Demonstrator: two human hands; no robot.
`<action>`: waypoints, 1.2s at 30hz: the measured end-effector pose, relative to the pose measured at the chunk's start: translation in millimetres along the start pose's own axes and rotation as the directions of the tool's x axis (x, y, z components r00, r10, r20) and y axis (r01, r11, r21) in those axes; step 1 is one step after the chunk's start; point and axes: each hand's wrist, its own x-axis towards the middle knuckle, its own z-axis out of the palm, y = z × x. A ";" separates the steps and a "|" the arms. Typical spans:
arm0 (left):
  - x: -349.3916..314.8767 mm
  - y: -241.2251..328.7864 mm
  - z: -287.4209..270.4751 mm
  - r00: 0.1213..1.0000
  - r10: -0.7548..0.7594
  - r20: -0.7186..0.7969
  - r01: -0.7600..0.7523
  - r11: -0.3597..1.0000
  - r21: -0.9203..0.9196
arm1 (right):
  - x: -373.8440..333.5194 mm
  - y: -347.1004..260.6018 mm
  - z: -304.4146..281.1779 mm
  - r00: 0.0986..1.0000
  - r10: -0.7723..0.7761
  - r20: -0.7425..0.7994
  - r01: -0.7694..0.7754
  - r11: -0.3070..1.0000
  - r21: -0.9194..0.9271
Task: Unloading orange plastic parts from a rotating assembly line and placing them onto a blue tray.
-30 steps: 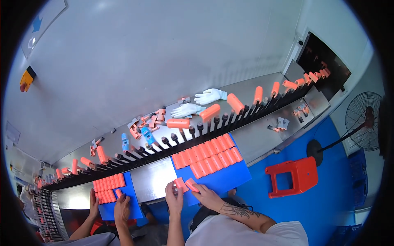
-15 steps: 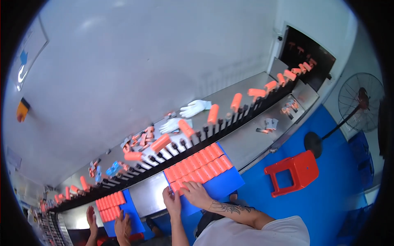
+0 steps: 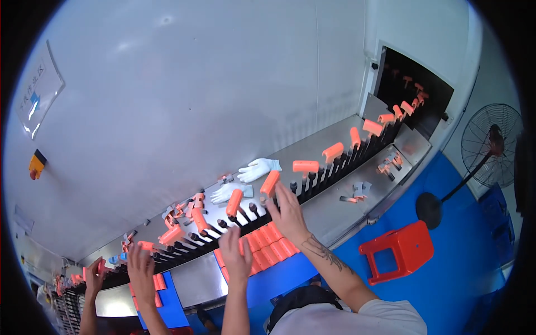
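Observation:
My right hand (image 3: 288, 214) is raised at the line of black pegs, its fingers apart beside an orange half-tube-shaped shell (image 3: 270, 183) that sits tilted on a peg. Whether the fingertips touch it cannot be told. Lower and to the left, my left hand (image 3: 235, 248) is held up with fingers spread and nothing in it. Its fingertips are below another orange shell (image 3: 234, 202). Rows of orange shells (image 3: 268, 248) lie on a blue sheet (image 3: 285, 280) between and behind my arms, partly hidden by them.
A co-worker's hands (image 3: 141, 273) are at the line on the left, one at an orange piece. White gloves (image 3: 259, 170) and small loose parts (image 3: 181, 210) lie behind the pegs. A red stool (image 3: 399, 245) and a standing fan (image 3: 491, 145) are to the right.
Both my hands have left the shells on the blue sheet and risen toward the pegs, the right one farthest. The shells on the pegs have shifted, and the co-worker's hands have risen too.

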 end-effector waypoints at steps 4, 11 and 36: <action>87.0 12.0 -14.5 0.967 -0.197 0.161 0.150 0.953 0.264 | 25.5 4.5 -3.9 0.990 -0.057 0.128 0.045 0.994 0.100; 118.2 -21.5 -12.9 0.898 -0.415 0.148 0.226 0.723 0.653 | 56.1 -7.6 47.2 0.897 -0.053 0.439 0.074 0.997 -0.030; -127.8 -2.3 -19.0 0.808 -0.309 0.502 0.420 0.899 -0.122 | -192.0 14.8 -11.3 0.848 0.274 0.454 -0.431 0.855 0.289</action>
